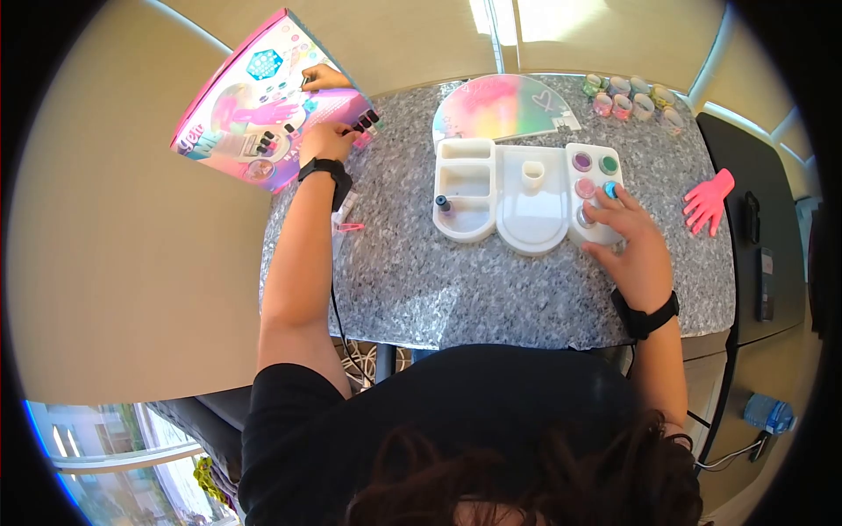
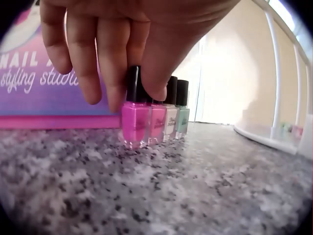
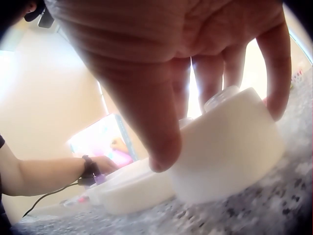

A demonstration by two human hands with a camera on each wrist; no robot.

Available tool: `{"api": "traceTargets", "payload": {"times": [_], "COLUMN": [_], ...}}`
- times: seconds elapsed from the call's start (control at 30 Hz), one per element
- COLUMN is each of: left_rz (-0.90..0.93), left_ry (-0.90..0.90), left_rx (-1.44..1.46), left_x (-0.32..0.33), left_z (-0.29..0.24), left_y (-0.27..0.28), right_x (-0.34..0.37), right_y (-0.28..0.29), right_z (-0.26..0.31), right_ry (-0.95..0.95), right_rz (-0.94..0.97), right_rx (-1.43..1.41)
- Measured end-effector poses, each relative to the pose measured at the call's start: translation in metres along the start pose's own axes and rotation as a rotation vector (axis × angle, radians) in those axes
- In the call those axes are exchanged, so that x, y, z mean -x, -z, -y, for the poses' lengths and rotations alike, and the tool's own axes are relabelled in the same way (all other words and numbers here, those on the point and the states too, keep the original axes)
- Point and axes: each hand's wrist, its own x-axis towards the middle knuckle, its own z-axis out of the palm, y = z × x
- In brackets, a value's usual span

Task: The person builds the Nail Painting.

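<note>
My left hand [image 1: 324, 143] is beside the printed box at the left; in the left wrist view, its thumb and a finger pinch the black cap of a magenta polish bottle [image 2: 134, 123]. That bottle stands at the near end of a row with pink, pale [image 2: 170, 120] and mint [image 2: 182, 116] ones. My right hand [image 1: 638, 254] spreads over the white tray's right section [image 1: 579, 232], which holds small round pots, including a purple [image 1: 581, 162] and a green one [image 1: 609, 165]. In the right wrist view, the thumb lies against the white section's side [image 3: 225, 152].
A dark-capped bottle [image 1: 444, 204] stands in the tray's left section. Behind the tray is a rainbow panel [image 1: 500, 105]. Several small jars [image 1: 643, 108] stand at the back right, and a pink model hand [image 1: 709, 202] lies at the right. A pink clip [image 1: 350, 227] lies nearer the left.
</note>
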Motion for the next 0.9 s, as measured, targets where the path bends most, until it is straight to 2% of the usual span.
{"api": "traceTargets", "payload": {"times": [0.1, 0.17, 0.3, 0.37, 0.4, 0.47, 0.67, 0.9], "left_rz": [-0.023, -0.168, -0.201, -0.144, -0.141, -0.233, -0.214, -0.171], "left_ry": [-0.03, -0.075, -0.366, -0.606, -0.598, -0.814, -0.78, -0.728], "left_rx": [0.075, 0.085, 0.4, 0.65, 0.65, 0.224, 0.181, 0.121], "left_x": [0.014, 0.041, 0.136, 0.168, 0.184, 0.203, 0.197, 0.197], "left_z": [0.005, -0.009, -0.076, -0.096, -0.102, -0.114, -0.112, -0.109], "left_y": [0.004, 0.029, 0.073, 0.064, 0.062, 0.058, 0.016, 0.003], "right_x": [-0.001, -0.001, -0.003, -0.004, -0.004, -0.004, -0.003, -0.001], "right_y": [0.001, 0.001, 0.003, 0.005, 0.005, 0.005, 0.007, 0.004], "right_z": [0.001, -0.001, -0.005, -0.004, -0.003, -0.003, -0.001, -0.002], "right_ry": [0.008, 0.007, 0.036, 0.037, 0.036, 0.036, 0.034, 0.024], "right_rz": [-0.001, 0.001, 0.018, 0.033, 0.032, 0.031, 0.016, 0.009], "right_rx": [0.005, 0.004, -0.014, -0.01, -0.001, 0.004, 0.011, 0.015]}}
